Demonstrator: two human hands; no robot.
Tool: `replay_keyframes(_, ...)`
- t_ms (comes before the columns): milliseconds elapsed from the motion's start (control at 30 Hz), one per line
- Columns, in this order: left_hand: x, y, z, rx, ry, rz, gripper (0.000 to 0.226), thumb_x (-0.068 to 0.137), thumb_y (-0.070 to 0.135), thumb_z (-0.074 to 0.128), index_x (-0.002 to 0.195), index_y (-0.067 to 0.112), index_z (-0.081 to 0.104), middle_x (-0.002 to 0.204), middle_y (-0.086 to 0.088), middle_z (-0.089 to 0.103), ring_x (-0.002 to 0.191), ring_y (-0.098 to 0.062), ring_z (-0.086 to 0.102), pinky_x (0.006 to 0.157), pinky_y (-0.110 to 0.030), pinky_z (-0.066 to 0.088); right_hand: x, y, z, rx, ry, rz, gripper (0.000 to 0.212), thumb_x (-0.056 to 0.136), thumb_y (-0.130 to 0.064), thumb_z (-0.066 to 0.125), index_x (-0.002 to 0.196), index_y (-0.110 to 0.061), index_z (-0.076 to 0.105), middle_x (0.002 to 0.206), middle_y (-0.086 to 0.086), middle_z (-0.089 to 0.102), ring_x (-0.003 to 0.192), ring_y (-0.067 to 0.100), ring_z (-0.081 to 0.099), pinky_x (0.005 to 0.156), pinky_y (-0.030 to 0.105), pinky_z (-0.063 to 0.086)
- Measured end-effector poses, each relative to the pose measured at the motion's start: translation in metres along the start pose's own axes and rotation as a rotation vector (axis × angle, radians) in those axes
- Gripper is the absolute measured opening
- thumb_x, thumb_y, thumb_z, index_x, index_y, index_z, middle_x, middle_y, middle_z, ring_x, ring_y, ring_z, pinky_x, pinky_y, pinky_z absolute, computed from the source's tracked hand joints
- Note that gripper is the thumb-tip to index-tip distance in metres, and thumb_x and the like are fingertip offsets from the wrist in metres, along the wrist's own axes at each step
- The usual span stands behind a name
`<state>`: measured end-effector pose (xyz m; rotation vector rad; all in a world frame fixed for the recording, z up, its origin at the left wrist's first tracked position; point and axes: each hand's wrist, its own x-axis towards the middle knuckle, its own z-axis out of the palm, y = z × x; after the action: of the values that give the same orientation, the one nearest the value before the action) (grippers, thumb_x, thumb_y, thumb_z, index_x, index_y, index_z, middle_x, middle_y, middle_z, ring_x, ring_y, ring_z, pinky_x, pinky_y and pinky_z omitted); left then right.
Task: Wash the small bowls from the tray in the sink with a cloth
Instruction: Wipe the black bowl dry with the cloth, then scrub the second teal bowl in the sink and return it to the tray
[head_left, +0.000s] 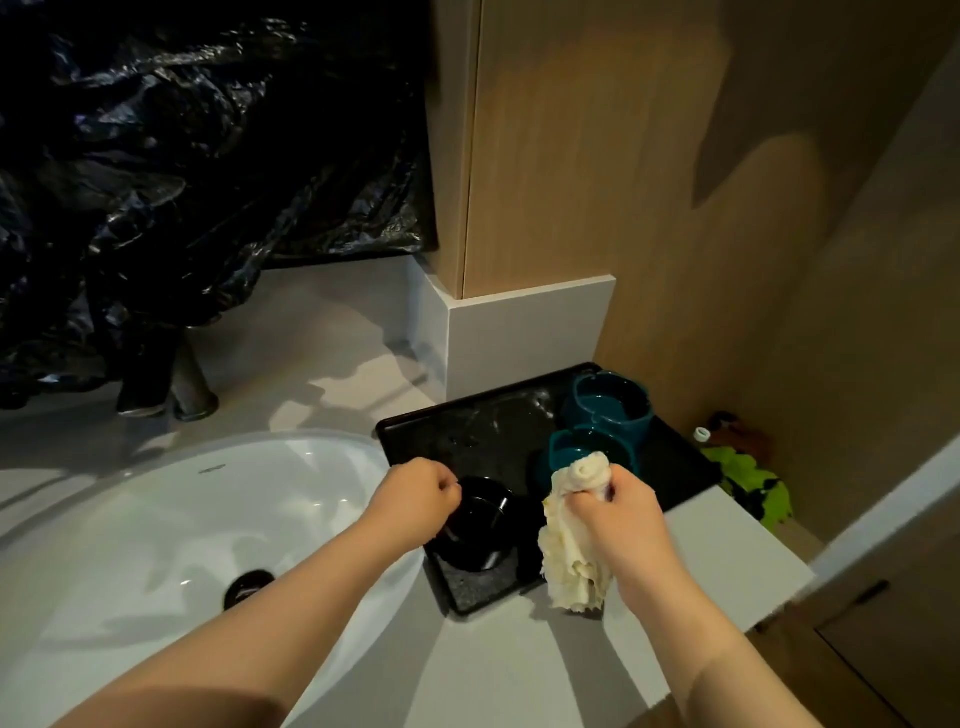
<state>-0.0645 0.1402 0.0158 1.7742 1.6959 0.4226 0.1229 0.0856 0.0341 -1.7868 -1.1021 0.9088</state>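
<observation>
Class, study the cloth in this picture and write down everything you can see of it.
The cloth is cream-white, soft, crumpled fabric. The right hand grips it round the middle: a rolled end sticks up above the fist, the rest hangs in folds with a ragged lower edge, over the near corner of the black tray. Whether it is wet cannot be told.

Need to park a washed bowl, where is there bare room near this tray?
Free: the tray's far-left part, behind the black bowl, left of the teal bowls; the counter in front of the tray; the counter between faucet and plinth. Crowded: the tray's right side, with teal bowls, right hand and cloth.
</observation>
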Motion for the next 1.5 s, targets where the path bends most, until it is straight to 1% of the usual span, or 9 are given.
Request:
replay_keyframes(233, -0.001, -0.003, 0.002, 0.184, 0.025, 0.074, 0.026, 0.097, 0.021, 0.048, 0.113, 0.016, 0.068, 0.111, -0.001, 0.068, 0.102, -0.019, 0.061, 0.078, -0.022, 0.044, 0.001, 0.015, -0.008, 0.031, 0.045, 0.032, 0.015, 0.084, -0.005, 0.054, 0.093, 0.006, 0.052, 0.079, 0.011, 0.050, 0.072, 0.020, 0.045, 0.064, 0.030, 0.035)
replay_keyframes(467, 0.015, 0.038, 0.007, -0.043, 0.200, 0.095, 0.023, 0.093, 0.016, 0.048, 0.098, 0.025, 0.069, 0.092, 0.003, 0.068, 0.094, -0.017, 0.063, 0.077, -0.021, 0.044, 0.021, 0.004, -0.037, 0.009, 0.192, -0.026, 0.008, 0.087, -0.007, 0.051, 0.079, -0.007, 0.050, 0.072, 0.005, 0.048, 0.065, 0.018, 0.043, 0.057, 0.031, 0.032)
replay_keyframes(567, 0.034, 0.067, 0.027, -0.233, 0.081, 0.015, 0.013, 0.090, 0.021, 0.052, 0.085, 0.029, 0.062, 0.091, -0.003, 0.068, 0.086, -0.022, 0.065, 0.082, -0.032, 0.054, 0.040, -0.001, -0.049, -0.038, 0.248, -0.066, 0.009, 0.090, -0.014, 0.050, 0.082, -0.012, 0.048, 0.075, 0.003, 0.049, 0.065, 0.015, 0.043, 0.054, 0.030, 0.031)
replay_keyframes(600, 0.039, 0.074, 0.035, -0.233, 0.034, -0.013, 0.007, 0.090, 0.027, 0.054, 0.092, 0.027, 0.061, 0.097, -0.005, 0.067, 0.085, -0.022, 0.064, 0.082, -0.033, 0.055, 0.046, 0.000, -0.050, -0.055, 0.246, -0.058, 0.005, 0.091, -0.016, 0.050, 0.088, -0.012, 0.049, 0.081, 0.003, 0.051, 0.069, 0.016, 0.045, 0.057, 0.031, 0.032)
replay_keyframes(700, 0.050, 0.083, 0.053, -0.158, -0.104, -0.110, 0.035, 0.090, 0.036, 0.054, 0.117, 0.015, 0.052, 0.114, -0.011, 0.061, 0.094, -0.026, 0.062, 0.084, -0.037, 0.055, 0.062, 0.011, -0.045, -0.095, 0.145, 0.028, 0.010, 0.093, -0.020, 0.050, 0.099, -0.013, 0.046, 0.093, 0.006, 0.053, 0.084, 0.021, 0.049, 0.072, 0.030, 0.036)
replay_keyframes(800, 0.056, 0.089, 0.060, -0.144, -0.154, -0.154, 0.031, 0.091, 0.028, 0.053, 0.115, 0.009, 0.050, 0.112, -0.013, 0.057, 0.090, -0.031, 0.065, 0.080, -0.042, 0.058, 0.070, 0.020, -0.037, -0.114, 0.049, 0.117, 0.015, 0.092, -0.024, 0.048, 0.102, -0.013, 0.047, 0.095, 0.006, 0.052, 0.089, 0.025, 0.050, 0.075, 0.031, 0.037)
replay_keyframes(1167, 0.056, 0.084, 0.034, -0.658, -0.008, -0.271, 0.028, 0.077, 0.011, 0.066, 0.104, 0.015, 0.058, 0.113, -0.010, 0.061, 0.104, -0.025, 0.061, 0.059, -0.030, 0.056, 0.065, 0.004, -0.032, 0.202, 0.076, 0.075, 0.004, 0.081, -0.018, 0.057, 0.078, -0.017, 0.056, 0.079, 0.004, 0.057, 0.071, 0.020, 0.053, 0.066, 0.032, 0.041)
replay_keyframes(1300, 0.035, 0.076, -0.005, -0.871, 0.017, -0.251, 0.014, 0.077, 0.006, 0.066, 0.088, 0.012, 0.060, 0.111, -0.017, 0.066, 0.100, -0.027, 0.065, 0.076, -0.039, 0.059, 0.055, -0.032, -0.016, 0.358, 0.018, -0.014, 0.004, 0.082, -0.019, 0.057, 0.084, -0.018, 0.060, 0.090, 0.008, 0.061, 0.083, 0.025, 0.058, 0.073, 0.037, 0.047)
replay_keyframes(1500, -0.015, 0.026, -0.049, -1.116, 0.117, -0.224, 0.017, 0.087, 0.007, 0.058, 0.093, 0.015, 0.045, 0.099, -0.012, 0.056, 0.091, -0.025, 0.056, 0.074, -0.042, 0.056, 0.027, -0.069, 0.044, 0.442, -0.120, -0.078, 0.004, 0.079, -0.016, 0.059, 0.078, -0.019, 0.061, 0.086, 0.008, 0.063, 0.083, 0.027, 0.061, 0.076, 0.040, 0.050)
